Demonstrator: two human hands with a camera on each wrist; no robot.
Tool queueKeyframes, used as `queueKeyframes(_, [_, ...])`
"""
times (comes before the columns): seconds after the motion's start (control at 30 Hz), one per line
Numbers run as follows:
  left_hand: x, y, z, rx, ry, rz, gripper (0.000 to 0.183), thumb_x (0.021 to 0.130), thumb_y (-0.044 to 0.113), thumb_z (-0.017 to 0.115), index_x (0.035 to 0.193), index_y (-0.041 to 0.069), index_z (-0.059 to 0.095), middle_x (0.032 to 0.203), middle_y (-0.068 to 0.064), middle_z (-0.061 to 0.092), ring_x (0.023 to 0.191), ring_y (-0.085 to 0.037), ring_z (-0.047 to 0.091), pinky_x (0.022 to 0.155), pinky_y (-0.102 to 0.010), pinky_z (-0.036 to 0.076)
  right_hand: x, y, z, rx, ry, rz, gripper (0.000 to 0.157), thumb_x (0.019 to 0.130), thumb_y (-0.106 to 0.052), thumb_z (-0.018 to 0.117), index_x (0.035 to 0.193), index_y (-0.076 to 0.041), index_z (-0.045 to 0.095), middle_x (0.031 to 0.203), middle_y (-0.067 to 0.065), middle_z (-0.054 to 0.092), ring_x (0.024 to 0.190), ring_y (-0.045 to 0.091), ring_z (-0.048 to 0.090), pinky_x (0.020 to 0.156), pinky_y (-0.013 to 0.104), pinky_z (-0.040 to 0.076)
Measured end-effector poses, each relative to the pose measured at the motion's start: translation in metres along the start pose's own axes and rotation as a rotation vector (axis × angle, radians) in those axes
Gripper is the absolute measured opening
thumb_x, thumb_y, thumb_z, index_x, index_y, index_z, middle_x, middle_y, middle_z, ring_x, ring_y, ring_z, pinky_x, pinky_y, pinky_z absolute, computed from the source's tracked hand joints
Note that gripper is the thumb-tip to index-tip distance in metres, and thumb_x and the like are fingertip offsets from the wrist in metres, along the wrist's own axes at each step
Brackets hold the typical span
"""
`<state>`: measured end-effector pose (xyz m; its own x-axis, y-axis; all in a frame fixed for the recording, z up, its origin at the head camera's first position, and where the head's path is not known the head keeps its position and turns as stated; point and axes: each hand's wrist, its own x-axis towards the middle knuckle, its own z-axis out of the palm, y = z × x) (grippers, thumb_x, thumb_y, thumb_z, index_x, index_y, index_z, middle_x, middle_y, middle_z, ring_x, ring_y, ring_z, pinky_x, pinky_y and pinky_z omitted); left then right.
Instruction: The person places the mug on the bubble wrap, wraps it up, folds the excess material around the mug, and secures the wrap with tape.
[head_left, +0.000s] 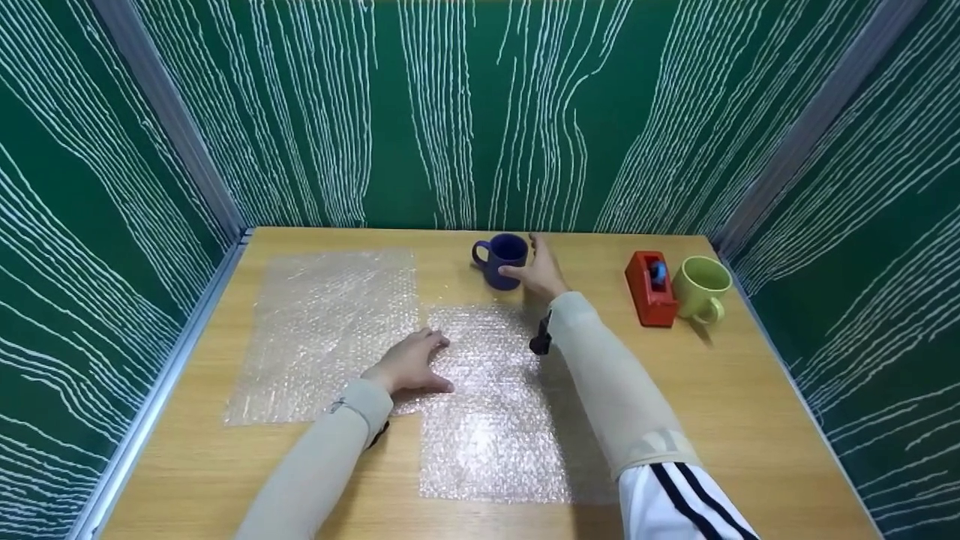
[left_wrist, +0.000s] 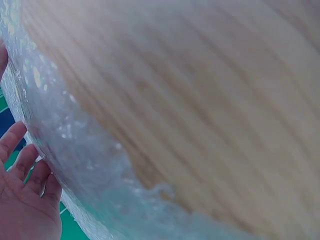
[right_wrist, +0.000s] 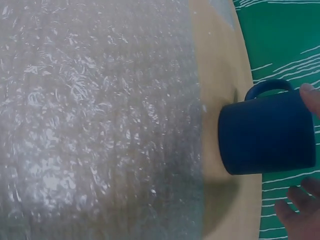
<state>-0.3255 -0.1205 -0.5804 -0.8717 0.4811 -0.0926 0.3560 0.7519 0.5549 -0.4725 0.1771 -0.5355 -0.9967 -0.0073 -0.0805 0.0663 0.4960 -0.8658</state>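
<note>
A dark blue mug [head_left: 504, 262] stands upright near the table's back edge, its handle turned left. My right hand [head_left: 541, 271] is spread around its right side. In the right wrist view the thumb [right_wrist: 311, 97] lies at the mug's rim, while the other fingers [right_wrist: 300, 200] are apart from its wall. Below the mug lies a sheet of bubble wrap [head_left: 487, 420]; a second bubble wrap sheet [head_left: 330, 322] is on the left. My left hand [head_left: 409, 361], its fingers spread, is over the place where the sheets meet; whether it presses on them I cannot tell.
At the right of the wooden table [head_left: 720, 420] a red tape dispenser [head_left: 649, 292] stands beside a yellow-green mug [head_left: 702, 285]. Green walls with white lines [head_left: 480, 112] and grey metal posts enclose the back and sides.
</note>
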Motion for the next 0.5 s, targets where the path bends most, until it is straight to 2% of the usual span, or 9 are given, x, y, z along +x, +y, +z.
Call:
queueKeyframes(0.27, [0.0, -0.001, 0.001, -0.006, -0.006, -0.015, 0.091, 0.078, 0.046, 0.096, 0.153, 0.012, 0.058, 0.165, -0.019, 0.05, 0.154, -0.042, 0.046, 0.13, -0.055, 0.038, 0.009, -0.001, 0.012, 0.024, 0.006, 0.003, 0.104, 0.093, -0.024, 0.087, 0.172, -0.006, 0.021, 0.177, 0.021, 0.031, 0.165, 0.037, 0.031, 0.136, 0.051, 0.027])
queueKeyframes(0.5, [0.0, 0.0, 0.002, -0.011, 0.002, -0.007, 0.09, 0.078, 0.045, 0.097, 0.152, 0.012, 0.059, 0.164, -0.018, 0.051, 0.153, -0.041, 0.048, 0.13, -0.054, 0.039, 0.017, 0.0, 0.018, 0.034, 0.021, 0.018, 0.103, 0.094, -0.02, 0.086, 0.172, -0.003, 0.021, 0.175, 0.022, 0.033, 0.163, 0.038, 0.034, 0.136, 0.05, 0.029])
